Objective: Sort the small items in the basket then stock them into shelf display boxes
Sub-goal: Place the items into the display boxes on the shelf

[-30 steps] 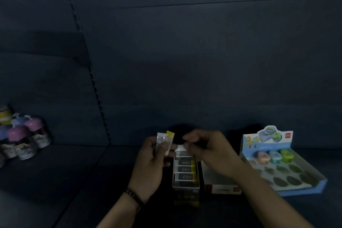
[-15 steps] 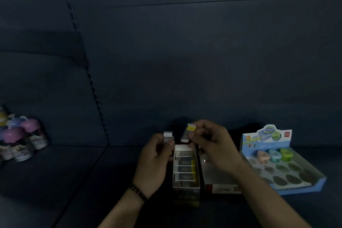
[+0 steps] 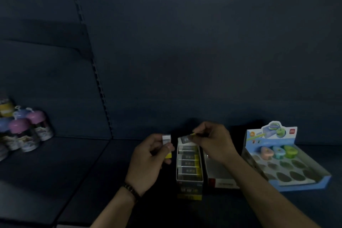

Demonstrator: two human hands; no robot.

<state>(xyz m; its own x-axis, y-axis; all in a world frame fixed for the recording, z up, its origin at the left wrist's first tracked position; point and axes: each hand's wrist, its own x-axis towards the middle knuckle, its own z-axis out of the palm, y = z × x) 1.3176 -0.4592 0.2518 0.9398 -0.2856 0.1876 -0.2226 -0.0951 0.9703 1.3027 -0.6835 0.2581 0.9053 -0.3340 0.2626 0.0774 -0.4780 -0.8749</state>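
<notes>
eraser (image 3: 187, 138) pinched by the fingers of the right hand (image 3: 215, 143), over the far end of the narrow display box (image 3: 189, 178) | second eraser (image 3: 167, 145) upright, gripped in the curled fingers of the left hand (image 3: 148, 160), just left of that box | box holds a row of erasers; stands on the shelf (image 3: 83, 163) | white box (image 3: 221, 174) beside it; blue display box (image 3: 299, 184) further right; bottles (image 3: 26, 131) far left

Each hand (image 3: 148, 155) (image 3: 214, 142) pinches an eraser (image 3: 167, 146) (image 3: 186, 138) above the display box (image 3: 189, 178)

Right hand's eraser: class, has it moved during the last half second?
Yes. The eraser pinched by the right hand has come down toward the far end of the display box, which has stayed put.
</notes>
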